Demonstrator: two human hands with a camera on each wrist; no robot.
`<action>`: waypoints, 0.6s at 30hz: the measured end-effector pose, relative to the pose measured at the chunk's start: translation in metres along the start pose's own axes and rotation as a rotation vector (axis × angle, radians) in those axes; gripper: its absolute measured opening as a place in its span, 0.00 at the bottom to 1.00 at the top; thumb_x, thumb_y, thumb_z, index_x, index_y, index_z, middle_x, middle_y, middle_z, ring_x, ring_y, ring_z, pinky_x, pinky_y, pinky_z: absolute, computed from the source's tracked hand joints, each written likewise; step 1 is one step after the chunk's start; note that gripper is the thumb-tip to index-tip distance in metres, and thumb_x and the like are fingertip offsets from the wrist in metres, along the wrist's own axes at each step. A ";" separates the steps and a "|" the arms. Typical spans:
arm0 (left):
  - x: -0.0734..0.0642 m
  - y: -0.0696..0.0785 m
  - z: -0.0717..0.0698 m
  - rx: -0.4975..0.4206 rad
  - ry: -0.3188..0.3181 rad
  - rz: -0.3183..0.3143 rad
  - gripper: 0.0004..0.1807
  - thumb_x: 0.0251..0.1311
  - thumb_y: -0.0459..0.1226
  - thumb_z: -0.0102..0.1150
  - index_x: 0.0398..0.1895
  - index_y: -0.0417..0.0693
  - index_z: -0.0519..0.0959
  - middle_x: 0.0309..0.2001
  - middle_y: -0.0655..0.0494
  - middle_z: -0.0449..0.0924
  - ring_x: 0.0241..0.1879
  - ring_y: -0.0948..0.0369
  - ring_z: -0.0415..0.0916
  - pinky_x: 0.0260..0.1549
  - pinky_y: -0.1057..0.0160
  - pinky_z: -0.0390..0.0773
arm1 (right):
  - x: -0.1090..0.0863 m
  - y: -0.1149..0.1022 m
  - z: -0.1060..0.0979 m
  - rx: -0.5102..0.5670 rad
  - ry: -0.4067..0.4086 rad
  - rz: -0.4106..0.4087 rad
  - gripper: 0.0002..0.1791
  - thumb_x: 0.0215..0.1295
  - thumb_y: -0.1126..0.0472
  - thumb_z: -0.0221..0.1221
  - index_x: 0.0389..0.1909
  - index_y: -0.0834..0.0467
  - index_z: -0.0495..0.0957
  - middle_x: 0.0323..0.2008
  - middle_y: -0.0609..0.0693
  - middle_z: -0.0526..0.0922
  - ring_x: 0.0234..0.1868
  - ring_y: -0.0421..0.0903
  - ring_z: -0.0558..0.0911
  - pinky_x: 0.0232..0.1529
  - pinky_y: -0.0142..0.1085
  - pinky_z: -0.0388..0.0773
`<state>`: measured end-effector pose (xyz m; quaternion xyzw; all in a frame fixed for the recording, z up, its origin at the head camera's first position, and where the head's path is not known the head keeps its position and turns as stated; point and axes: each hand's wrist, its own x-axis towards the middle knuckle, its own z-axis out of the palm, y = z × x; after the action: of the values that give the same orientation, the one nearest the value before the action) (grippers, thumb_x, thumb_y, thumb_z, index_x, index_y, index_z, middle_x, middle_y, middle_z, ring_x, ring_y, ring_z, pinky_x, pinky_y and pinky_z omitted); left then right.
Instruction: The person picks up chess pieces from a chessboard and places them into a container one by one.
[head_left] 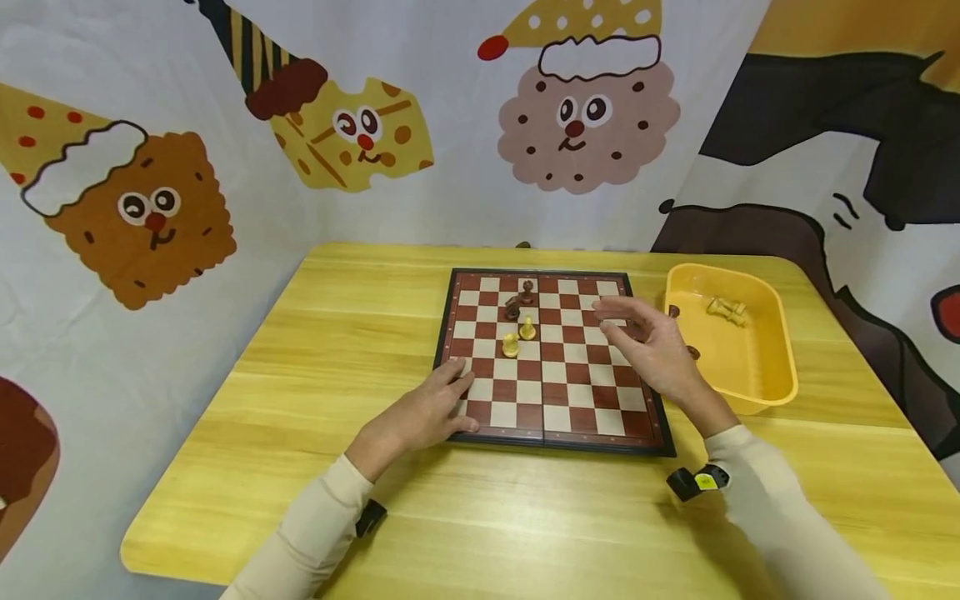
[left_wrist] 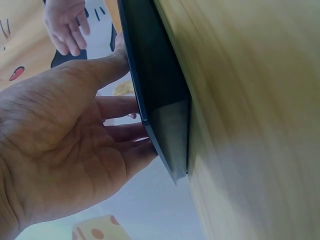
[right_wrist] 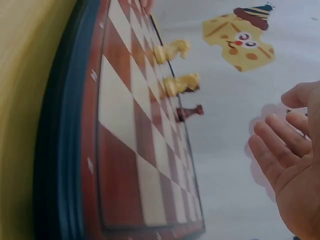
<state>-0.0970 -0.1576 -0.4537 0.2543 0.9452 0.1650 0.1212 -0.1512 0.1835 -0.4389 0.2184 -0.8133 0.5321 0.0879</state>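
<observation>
"One thing first: where does the left hand (head_left: 420, 410) lie?"

"On the left edge of a red-and-cream checked chessboard with a dark rim (head_left: 579, 395), its fingers spread. The left wrist view adds the palm and the board's thick dark side, flat on the tabletop (head_left: 315, 342) of pale yellow wood grain."

"And on the board?"

"Just left of the centre fold, two yellow chess pieces (head_left: 511, 345) stand near two dark brown chess pieces (head_left: 527, 293). The right wrist view, though blurred, catches the yellow pair in profile."

"What about the right hand (head_left: 656, 346)?"

"Raised over the board's right side, thumb apart, fingers loosely extended and slightly separated. Beside it, a rounded yellow tub (head_left: 746, 362) holds yellow pieces (head_left: 726, 311) lying down; brown pieces (head_left: 693, 352) show by its left wall."

"Any writing?"

"Tiny marks along the board's border, and a yellow-green label (head_left: 706, 482) on the right wrist's black device; both too small to read."
</observation>
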 end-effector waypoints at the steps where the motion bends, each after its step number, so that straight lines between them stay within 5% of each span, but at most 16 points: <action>1: 0.000 0.000 0.000 0.000 -0.001 0.001 0.43 0.66 0.50 0.65 0.76 0.34 0.62 0.78 0.36 0.48 0.77 0.45 0.48 0.70 0.51 0.60 | 0.001 0.002 0.004 0.003 -0.004 0.006 0.20 0.75 0.64 0.59 0.66 0.61 0.76 0.58 0.58 0.80 0.58 0.54 0.78 0.52 0.25 0.76; 5: 0.002 -0.001 0.001 0.000 -0.006 0.010 0.43 0.66 0.50 0.64 0.76 0.33 0.62 0.79 0.37 0.47 0.77 0.45 0.47 0.71 0.51 0.58 | 0.006 0.009 0.020 -0.021 -0.011 0.024 0.20 0.75 0.63 0.60 0.65 0.61 0.76 0.56 0.58 0.81 0.56 0.54 0.79 0.48 0.29 0.79; 12: 0.001 -0.002 0.002 -0.003 -0.011 -0.011 0.44 0.66 0.51 0.64 0.76 0.35 0.61 0.79 0.38 0.46 0.77 0.46 0.46 0.71 0.52 0.59 | 0.020 0.013 0.048 -0.082 0.006 0.069 0.20 0.72 0.58 0.64 0.61 0.60 0.79 0.54 0.57 0.83 0.53 0.53 0.81 0.50 0.51 0.80; 18: 0.000 -0.003 0.001 -0.012 -0.003 -0.020 0.44 0.66 0.51 0.64 0.76 0.35 0.61 0.79 0.39 0.46 0.78 0.47 0.45 0.70 0.52 0.60 | 0.034 0.016 0.064 -0.108 -0.029 0.105 0.15 0.72 0.60 0.63 0.55 0.63 0.81 0.51 0.56 0.84 0.50 0.54 0.81 0.50 0.53 0.80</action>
<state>-0.0978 -0.1595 -0.4557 0.2445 0.9464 0.1691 0.1259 -0.1824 0.1221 -0.4664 0.1780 -0.8524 0.4880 0.0596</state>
